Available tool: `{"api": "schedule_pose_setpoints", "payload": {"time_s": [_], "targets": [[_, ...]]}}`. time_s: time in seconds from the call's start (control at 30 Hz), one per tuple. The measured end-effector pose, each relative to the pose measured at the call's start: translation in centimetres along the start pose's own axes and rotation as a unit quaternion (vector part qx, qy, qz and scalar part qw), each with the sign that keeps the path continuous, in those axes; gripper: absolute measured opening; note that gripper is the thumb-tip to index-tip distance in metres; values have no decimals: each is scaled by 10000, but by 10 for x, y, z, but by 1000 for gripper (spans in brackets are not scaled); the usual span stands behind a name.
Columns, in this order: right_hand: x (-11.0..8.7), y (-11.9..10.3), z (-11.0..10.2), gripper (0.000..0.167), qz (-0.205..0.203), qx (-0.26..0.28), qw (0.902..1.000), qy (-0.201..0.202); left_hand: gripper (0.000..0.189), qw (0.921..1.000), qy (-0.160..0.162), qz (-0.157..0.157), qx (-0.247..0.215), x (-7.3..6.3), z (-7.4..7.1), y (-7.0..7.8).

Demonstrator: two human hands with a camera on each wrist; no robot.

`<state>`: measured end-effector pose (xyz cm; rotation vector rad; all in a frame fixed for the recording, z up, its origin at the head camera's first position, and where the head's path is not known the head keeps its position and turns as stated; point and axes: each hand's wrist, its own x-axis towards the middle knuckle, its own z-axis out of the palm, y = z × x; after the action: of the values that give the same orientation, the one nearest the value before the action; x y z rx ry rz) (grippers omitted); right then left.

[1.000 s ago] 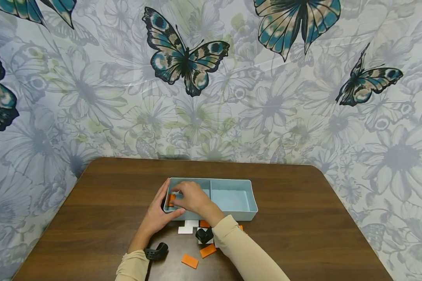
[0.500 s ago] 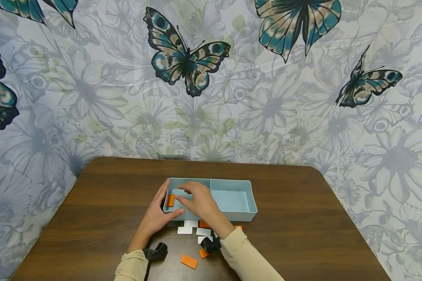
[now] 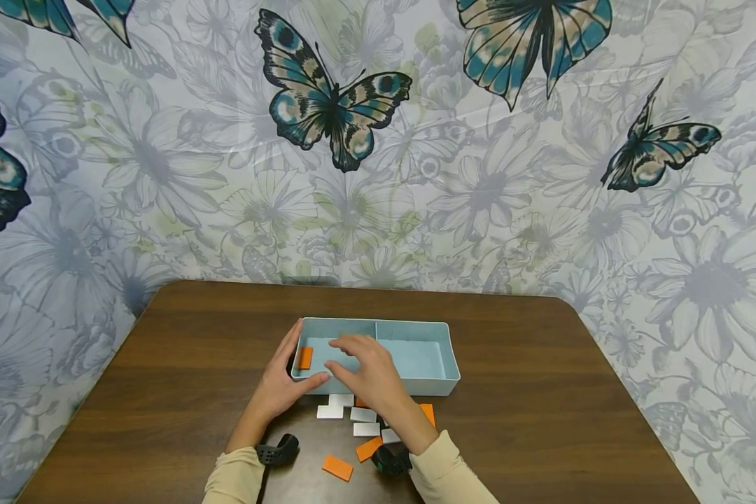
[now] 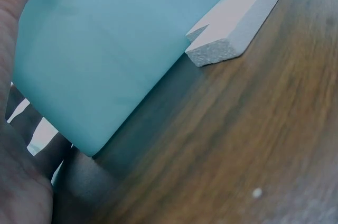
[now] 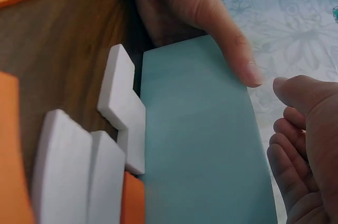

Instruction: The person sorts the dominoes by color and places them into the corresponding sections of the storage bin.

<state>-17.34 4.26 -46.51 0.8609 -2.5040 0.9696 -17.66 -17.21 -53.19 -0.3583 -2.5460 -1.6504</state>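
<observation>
A light blue two-compartment box stands on the table in the head view. My left hand holds its left end, fingers along the side wall and thumb over the front rim; the right wrist view shows that thumb against the front wall's top edge. One orange block lies inside the left compartment, against the left wall. Over that compartment's front part is my right hand, thumb and fingers apart, nothing between them. In the right wrist view its fingers are loosely bent.
Several white blocks lie in front of the box, some right against its front wall. Loose orange blocks are scattered nearer the person and beside the right forearm. A divider splits the box. Patterned fabric hangs behind the table.
My right hand has left the orange block at the compartment's left wall and drawn back to the right and toward the person. My left hand stays on the box.
</observation>
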Motion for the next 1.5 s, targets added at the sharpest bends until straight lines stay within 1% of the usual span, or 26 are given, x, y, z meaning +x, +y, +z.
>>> {"api": "schedule_pose_setpoints", "payload": {"time_s": [0.2, 0.3, 0.57, 0.67, 0.83, 0.97, 1.1, 1.17, 1.23, 1.3, 1.4, 1.5], "targets": [[-16, 1, -7, 34, -186, 75, 9992, 347, 108, 10000, 6, -9, 25, 0, -1, 0], [-23, 2, -10, 34, -264, 135, 9985, 456, 109, 10000, 3, -8, 49, 0, -1, -1], [-43, 5, -13, 32, -665, 235, 9967, 393, 109, 10000, -18, 46, 17, 0, -1, 0], [-50, 5, -12, 32, -738, 374, 9963, 211, 109, 10000, -31, 43, 4, 0, 0, -1], [-59, 5, -9, 34, -583, 710, 9953, -302, 109, 10000, -52, 39, 45, 0, 0, -1], [-65, 5, -8, 34, -539, 784, 9939, -551, 109, 10000, -59, 17, 61, 0, -1, 0], [-71, 7, -6, 34, -729, 814, 9919, -654, 109, 10000, -78, -18, 24, 0, -1, 0], [-73, 9, -4, 35, -927, 780, 9900, -719, 109, 10000, -75, -27, 1, -1, -2, 1], [-75, 10, -4, 37, -1004, 802, 9876, -905, 109, 10000, -67, -22, -7, -1, -2, 1], [-77, 11, -3, 38, -1175, 748, 9847, -1050, 109, 10000, -65, -10, -15, 0, -2, 1], [-79, 10, -4, 39, -1192, 782, 9805, -1353, 109, 10000, -74, -13, -10, 0, -2, 1], [-81, 10, -4, 40, -1300, 790, 9760, -1558, 109, 10000, -83, -30, -10, 0, -2, 2]]}}
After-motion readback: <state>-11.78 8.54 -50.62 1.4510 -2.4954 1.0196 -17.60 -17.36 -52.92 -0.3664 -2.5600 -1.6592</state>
